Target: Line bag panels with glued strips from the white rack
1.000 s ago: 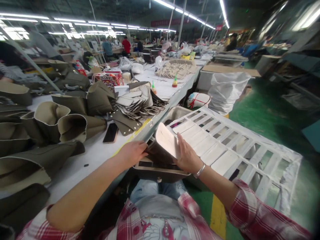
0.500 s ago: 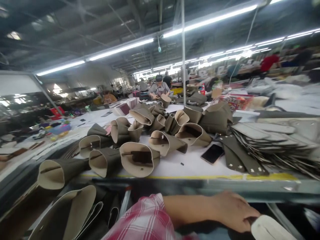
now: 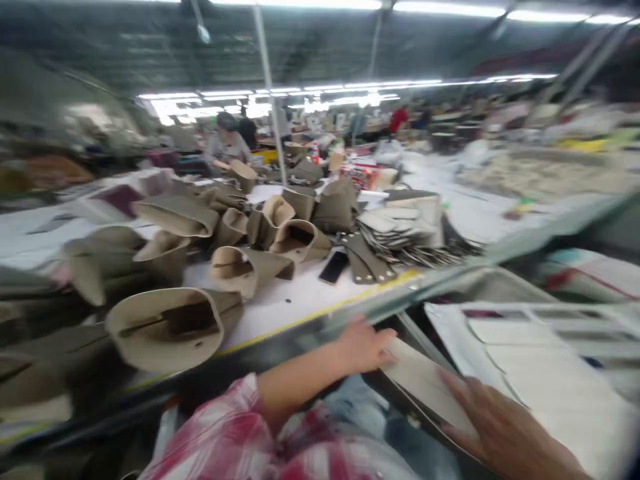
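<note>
Low in front of me, a long flat bag flap (image 3: 423,373) with a pale face and a dark edge slants down to the right. My left hand (image 3: 363,347) is closed on its far end, thumb and fingers pinching the rounded tip. Farther down the same piece, my right hand (image 3: 505,423) is wrapped across it, fingers on the pale face; motion blurs them. Beyond my hands, several open brown bag bodies with beige linings, such as the near bag body (image 3: 167,330), lie on their sides on the white table (image 3: 270,313).
A phone (image 3: 333,267) lies near the yellow-edged table border, beside dark straps (image 3: 367,257) with metal studs. Stacked pale flaps (image 3: 400,227) stand behind them. At right is a rack (image 3: 545,353) with pale pieces. A co-worker (image 3: 230,143) sits across the table.
My view has swung to the right. My right hand has come into view on the flap. The left hand still holds the flap's end, and more of the flap shows.
</note>
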`<state>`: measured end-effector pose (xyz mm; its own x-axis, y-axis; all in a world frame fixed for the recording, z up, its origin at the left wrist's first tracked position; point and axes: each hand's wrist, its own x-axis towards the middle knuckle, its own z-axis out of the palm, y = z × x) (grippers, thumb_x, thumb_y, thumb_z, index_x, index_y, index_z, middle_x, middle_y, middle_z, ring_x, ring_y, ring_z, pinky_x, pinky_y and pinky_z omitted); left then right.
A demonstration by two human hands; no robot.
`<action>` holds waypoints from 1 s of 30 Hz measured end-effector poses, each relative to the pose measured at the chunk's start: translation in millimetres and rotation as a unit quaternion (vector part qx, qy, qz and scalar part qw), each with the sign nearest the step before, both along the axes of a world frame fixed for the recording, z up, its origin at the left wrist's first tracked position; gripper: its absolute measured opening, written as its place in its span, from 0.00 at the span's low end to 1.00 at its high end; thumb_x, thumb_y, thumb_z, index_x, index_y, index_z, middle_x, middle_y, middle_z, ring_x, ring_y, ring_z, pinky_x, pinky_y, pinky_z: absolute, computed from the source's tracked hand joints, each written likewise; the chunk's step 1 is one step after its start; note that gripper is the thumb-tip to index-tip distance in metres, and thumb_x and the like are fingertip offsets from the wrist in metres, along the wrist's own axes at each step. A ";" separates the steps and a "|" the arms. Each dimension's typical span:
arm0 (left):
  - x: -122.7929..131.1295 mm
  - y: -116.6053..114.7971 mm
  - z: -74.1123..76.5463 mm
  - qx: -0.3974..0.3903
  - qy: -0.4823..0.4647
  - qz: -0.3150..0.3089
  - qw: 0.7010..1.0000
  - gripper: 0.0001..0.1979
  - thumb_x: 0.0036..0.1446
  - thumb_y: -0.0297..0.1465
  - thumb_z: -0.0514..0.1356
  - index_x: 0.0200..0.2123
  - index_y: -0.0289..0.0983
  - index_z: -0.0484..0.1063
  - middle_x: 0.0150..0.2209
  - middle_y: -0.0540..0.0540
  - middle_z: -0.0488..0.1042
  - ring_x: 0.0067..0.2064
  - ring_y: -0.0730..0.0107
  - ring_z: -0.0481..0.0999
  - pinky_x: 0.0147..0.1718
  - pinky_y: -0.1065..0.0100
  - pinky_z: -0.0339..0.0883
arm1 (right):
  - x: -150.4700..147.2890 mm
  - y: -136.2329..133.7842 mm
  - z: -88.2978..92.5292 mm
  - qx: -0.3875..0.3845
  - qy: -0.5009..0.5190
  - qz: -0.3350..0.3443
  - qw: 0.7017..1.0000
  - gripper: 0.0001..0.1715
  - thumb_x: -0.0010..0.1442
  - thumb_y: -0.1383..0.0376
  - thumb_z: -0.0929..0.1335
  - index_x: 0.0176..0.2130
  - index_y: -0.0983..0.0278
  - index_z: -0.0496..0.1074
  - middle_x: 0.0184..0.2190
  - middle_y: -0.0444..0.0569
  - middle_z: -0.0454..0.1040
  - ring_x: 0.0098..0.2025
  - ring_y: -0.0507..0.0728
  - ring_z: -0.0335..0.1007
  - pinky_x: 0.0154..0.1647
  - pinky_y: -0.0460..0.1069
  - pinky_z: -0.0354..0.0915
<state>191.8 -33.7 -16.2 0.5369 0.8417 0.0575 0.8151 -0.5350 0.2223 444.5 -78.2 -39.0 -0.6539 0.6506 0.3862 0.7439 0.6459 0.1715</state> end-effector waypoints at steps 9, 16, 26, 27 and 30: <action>4.2 8.2 -8.4 0.045 -0.026 -0.047 0.998 0.26 0.59 0.36 0.54 0.59 0.36 0.57 0.39 0.44 0.77 0.43 0.63 0.74 0.59 0.54 0.46 | 6.9 -9.7 18.1 -0.123 -0.151 -0.119 0.973 0.41 0.54 0.49 0.67 0.62 0.58 0.54 0.43 0.55 0.66 0.36 0.60 0.66 0.33 0.53 0.65; -23.2 -0.6 -11.0 0.012 -0.131 -0.119 0.984 0.20 0.60 0.35 0.53 0.55 0.40 0.63 0.36 0.49 0.77 0.53 0.65 0.67 0.62 0.53 0.39 | 14.3 -2.9 7.6 -0.147 -0.150 -0.135 0.968 0.41 0.56 0.50 0.67 0.62 0.58 0.52 0.43 0.56 0.65 0.35 0.59 0.67 0.32 0.51 0.63; -13.3 -3.2 -19.4 0.207 -0.153 -0.139 0.956 0.08 0.57 0.30 0.56 0.39 0.37 0.73 0.29 0.48 0.73 0.35 0.69 0.71 0.54 0.54 0.56 | 9.7 -8.0 11.2 -0.180 -0.180 -0.084 0.963 0.43 0.54 0.47 0.67 0.62 0.59 0.52 0.42 0.56 0.65 0.34 0.60 0.66 0.31 0.52 0.63; -12.0 -3.7 -15.8 0.221 -0.145 -0.117 0.957 0.08 0.57 0.30 0.56 0.39 0.36 0.72 0.29 0.48 0.72 0.35 0.69 0.70 0.52 0.55 0.59 | 8.3 -7.4 11.4 -0.189 -0.181 -0.081 0.962 0.44 0.53 0.47 0.67 0.62 0.59 0.52 0.42 0.56 0.65 0.35 0.61 0.66 0.31 0.52 0.64; -1.3 -3.8 -3.7 0.210 -0.127 -0.093 0.965 0.08 0.58 0.32 0.55 0.38 0.36 0.71 0.29 0.47 0.72 0.34 0.66 0.70 0.44 0.59 0.64 | 2.1 -2.2 12.2 -0.207 -0.175 -0.092 0.958 0.44 0.53 0.47 0.68 0.62 0.58 0.52 0.42 0.57 0.65 0.37 0.62 0.66 0.34 0.53 0.64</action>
